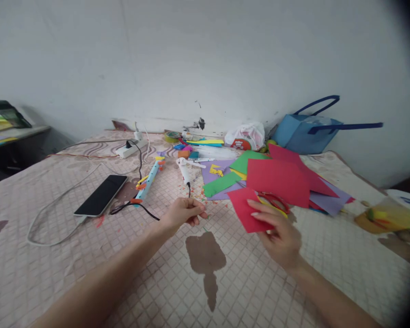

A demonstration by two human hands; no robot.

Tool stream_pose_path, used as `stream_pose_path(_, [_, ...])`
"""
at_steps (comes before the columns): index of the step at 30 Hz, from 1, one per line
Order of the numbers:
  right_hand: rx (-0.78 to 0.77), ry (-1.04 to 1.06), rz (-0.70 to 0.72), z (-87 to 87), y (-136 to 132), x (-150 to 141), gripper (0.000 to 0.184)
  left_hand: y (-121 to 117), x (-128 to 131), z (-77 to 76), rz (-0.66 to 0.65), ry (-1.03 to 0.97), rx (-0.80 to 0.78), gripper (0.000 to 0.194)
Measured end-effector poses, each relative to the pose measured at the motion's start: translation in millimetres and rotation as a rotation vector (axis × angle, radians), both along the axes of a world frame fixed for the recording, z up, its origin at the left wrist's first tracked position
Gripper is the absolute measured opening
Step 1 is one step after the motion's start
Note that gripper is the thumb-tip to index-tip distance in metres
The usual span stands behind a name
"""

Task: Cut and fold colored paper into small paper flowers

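My right hand (282,234) grips a small red paper piece (244,209), thumb beneath and fingers on top, above the table. Just behind these fingers show the red and yellow handles of scissors (275,200); whether the hand touches them I cannot tell. Near the table's middle, my left hand (186,212) has its thumb and fingers pinched together. Anything between those fingertips is too small to name. A larger red sheet (276,177) lies behind the right hand, over green paper (222,183) and purple paper (208,166).
A white glue gun (183,171) and its cord lie beyond my left hand. To the left are a light-blue strip with coloured pieces (148,182), a phone (101,195) and a power strip (131,148). A blue bag (304,134) and a tub (389,214) stand right.
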State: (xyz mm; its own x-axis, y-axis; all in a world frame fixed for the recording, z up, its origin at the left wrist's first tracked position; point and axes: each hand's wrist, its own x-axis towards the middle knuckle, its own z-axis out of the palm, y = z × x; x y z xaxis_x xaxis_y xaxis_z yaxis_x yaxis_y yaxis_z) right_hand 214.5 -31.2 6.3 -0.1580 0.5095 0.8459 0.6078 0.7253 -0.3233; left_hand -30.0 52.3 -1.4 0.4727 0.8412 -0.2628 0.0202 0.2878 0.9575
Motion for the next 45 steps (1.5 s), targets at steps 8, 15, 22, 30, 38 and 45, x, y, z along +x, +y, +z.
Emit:
stream_pose_path(8, [-0.19, -0.142, 0.14, -18.3, -5.0, -23.5, 0.05, -17.0, 10.5, 1.1, -0.157, -0.118, -0.21, 0.058])
stream_pose_path(15, [-0.415, 0.012, 0.275, -21.7, -3.9, -32.2, 0.054, -18.4, 15.0, -6.0, -0.019, -0.305, -0.055, 0.037])
stream_pose_path(22, [-1.097, 0.772, 0.41, -19.9, 12.7, -40.4, 0.033, -15.2, 13.0, -9.1, -0.08, -0.209, 0.04, 0.036])
stream_pose_path(30, [-1.205, 0.861, 0.294, -30.8, 31.8, -57.0, 0.024, -16.1, 15.8, -13.3, -0.141, -0.11, 0.114, 0.039])
stream_pose_path(38, [-1.09, 0.978, 0.165, -33.6, 30.1, -52.1, 0.026, -10.8, 12.5, -18.4, 0.041, -0.133, 0.038, 0.034])
stream_pose_path(45, [-1.079, 0.968, 0.115, -29.8, 27.6, -42.8, 0.027, -9.6, 13.9, -21.2, 0.035, -0.151, 0.055, 0.029])
